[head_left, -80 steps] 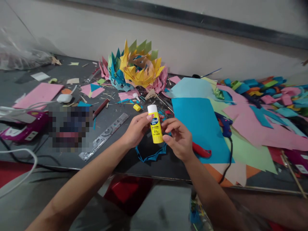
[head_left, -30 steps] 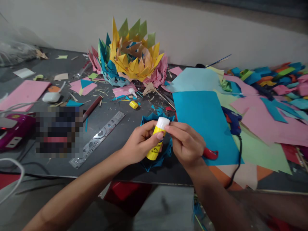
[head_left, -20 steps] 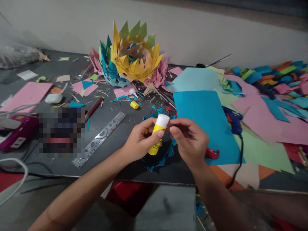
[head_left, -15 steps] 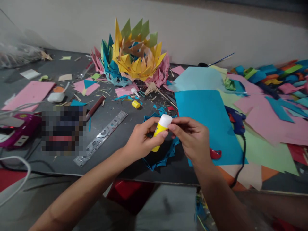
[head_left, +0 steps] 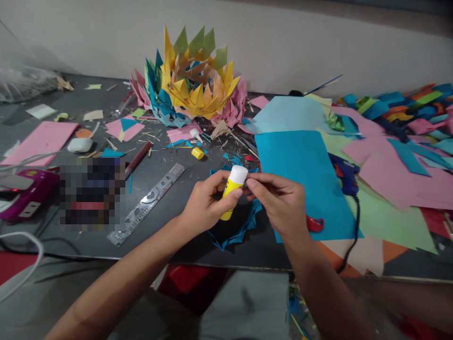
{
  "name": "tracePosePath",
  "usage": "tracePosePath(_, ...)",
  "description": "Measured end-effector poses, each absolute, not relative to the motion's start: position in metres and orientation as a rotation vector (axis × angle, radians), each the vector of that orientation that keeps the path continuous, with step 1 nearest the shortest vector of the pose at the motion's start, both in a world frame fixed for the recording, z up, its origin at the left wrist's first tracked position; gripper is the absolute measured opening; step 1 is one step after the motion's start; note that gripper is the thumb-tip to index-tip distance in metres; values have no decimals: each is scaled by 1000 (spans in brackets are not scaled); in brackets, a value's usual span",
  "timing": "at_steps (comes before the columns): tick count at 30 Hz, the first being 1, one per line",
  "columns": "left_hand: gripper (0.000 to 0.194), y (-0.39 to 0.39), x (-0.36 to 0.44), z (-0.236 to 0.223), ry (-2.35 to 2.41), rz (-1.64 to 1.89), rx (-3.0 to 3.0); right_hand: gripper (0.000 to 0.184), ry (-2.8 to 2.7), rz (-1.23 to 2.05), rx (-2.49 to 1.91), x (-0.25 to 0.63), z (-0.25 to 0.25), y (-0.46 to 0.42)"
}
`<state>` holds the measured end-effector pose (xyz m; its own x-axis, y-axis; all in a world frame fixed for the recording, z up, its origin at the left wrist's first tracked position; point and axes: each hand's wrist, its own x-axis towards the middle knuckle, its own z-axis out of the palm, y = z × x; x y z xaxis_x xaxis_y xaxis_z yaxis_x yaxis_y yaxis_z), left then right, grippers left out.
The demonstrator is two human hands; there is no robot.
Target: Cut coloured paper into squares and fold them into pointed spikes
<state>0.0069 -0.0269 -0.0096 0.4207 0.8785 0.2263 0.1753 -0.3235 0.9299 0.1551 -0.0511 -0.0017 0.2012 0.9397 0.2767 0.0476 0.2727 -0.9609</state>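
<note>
My left hand [head_left: 205, 205] is wrapped round a yellow glue stick [head_left: 232, 188] with a white top, tilted to the right. The fingers of my right hand [head_left: 281, 203] are pinched together against the stick's white top; what they hold, if anything, is hidden. Both hands hover over a blue zigzag paper ring [head_left: 235, 231] lying near the front edge of the dark table [head_left: 166, 198]. A small yellow cap [head_left: 197, 153] lies on the table behind my hands.
A tall folded paper crown [head_left: 193, 89] of yellow, green, blue and pink stands at the back. A metal ruler [head_left: 146, 205] lies left of my hands. Blue paper sheet [head_left: 300, 174], blue glue gun [head_left: 345, 174] with cord, red-handled tool [head_left: 314, 223] and coloured paper scraps lie right. Purple device [head_left: 24, 191] far left.
The glue stick, held upright before, now tilts right and sits lower over the blue ring. My right hand's fingers have stayed at its white top, shifting slightly.
</note>
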Motion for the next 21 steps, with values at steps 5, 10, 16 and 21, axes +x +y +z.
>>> tracePosePath(5, 31, -25, 5, -11, 1069, 996, 2093, 8, -1424, 489, -1201, 156, 0, -51)
tracePosePath(10, 33, -25, 4, -11, 1166, 954, 2242, 8, -1665, 123, -1220, 158, 0, -48)
tracePosePath(16, 33, -27, 5, -11, 1138, 907, 2218, 11, -1677, 114, -1210, 157, 3, -48)
tracePosePath(21, 30, -25, 7, -10, 1049, 870, 2088, 11, -1618, 237, -1235, 159, 5, -50)
